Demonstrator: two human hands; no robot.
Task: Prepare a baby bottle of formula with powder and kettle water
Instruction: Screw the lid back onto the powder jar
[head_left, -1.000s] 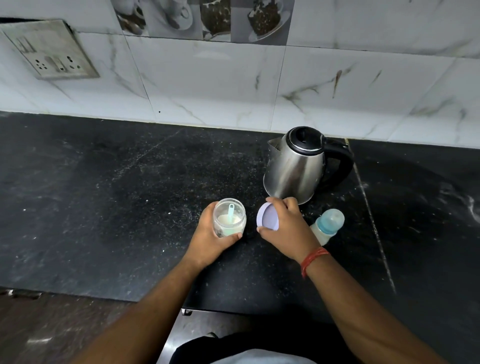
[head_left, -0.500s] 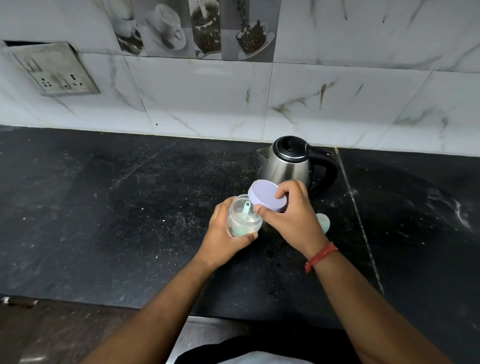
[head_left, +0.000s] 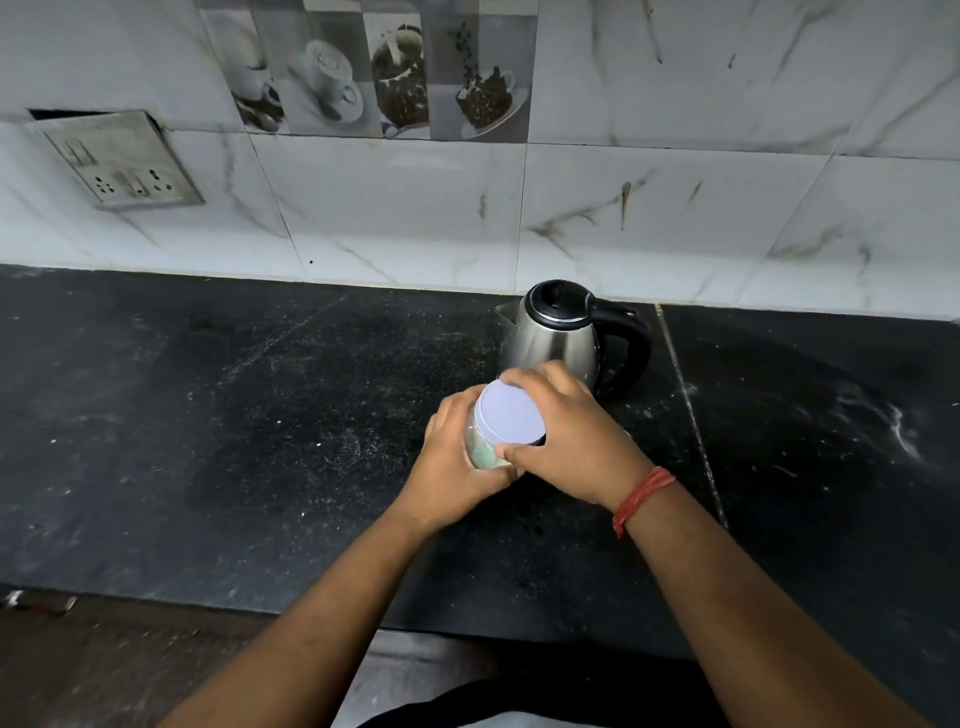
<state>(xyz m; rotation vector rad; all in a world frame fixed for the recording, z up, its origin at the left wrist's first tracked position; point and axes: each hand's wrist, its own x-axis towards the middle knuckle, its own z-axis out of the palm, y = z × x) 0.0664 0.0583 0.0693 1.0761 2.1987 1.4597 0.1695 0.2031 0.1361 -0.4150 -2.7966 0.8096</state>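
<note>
Now, left hand (head_left: 451, 462) grips jar (head_left: 480, 448), right hand (head_left: 569, 435) w/ lid (head_left: 510, 414) atop

Lilac lid (head_left: 510, 414), steel-and-black kettle (head_left: 563, 340), speckled black counter (head_left: 234, 415)

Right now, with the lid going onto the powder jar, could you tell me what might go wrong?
1. The jar is tilted in the left hand while the right hand sets the lilac lid on it; a crooked lid could leak powder.
2. The steel kettle stands just behind the right hand, so a backward knuckle bump seems possible, and it may be hot.
</note>
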